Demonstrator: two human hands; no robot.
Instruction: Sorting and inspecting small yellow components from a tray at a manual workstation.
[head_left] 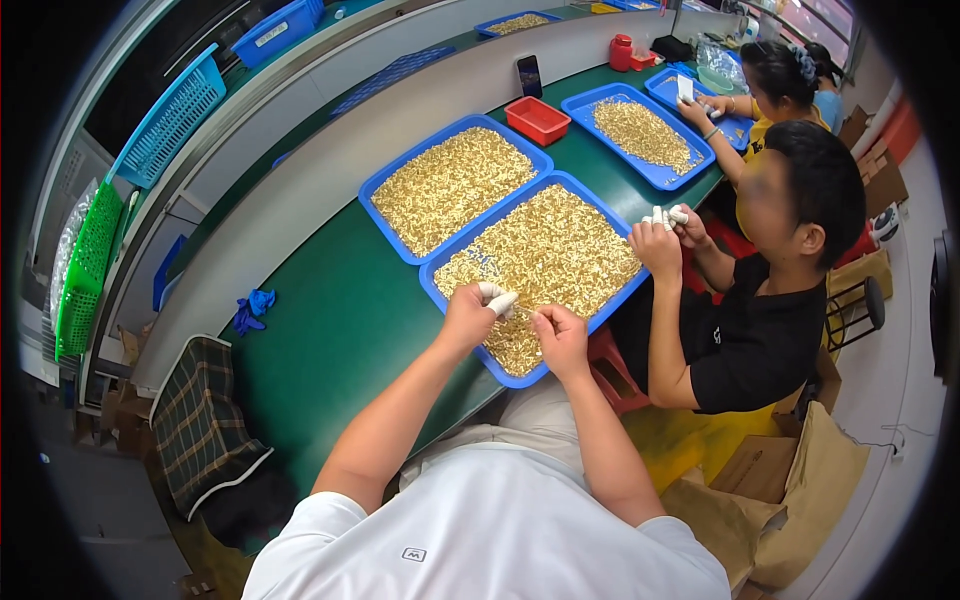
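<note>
Over the lower edge of the near blue tray, right of centre in the frame, the left hand, with white coverings on its fingertips, and the right hand are held close together, fingers bunched narrowly, though whether a piece is gripped by either cannot be told. The small pale-gold pieces are spread thickly there and in the second blue tray at upper centre, so much appears to be left, while no finished portion can be told apart.
</note>
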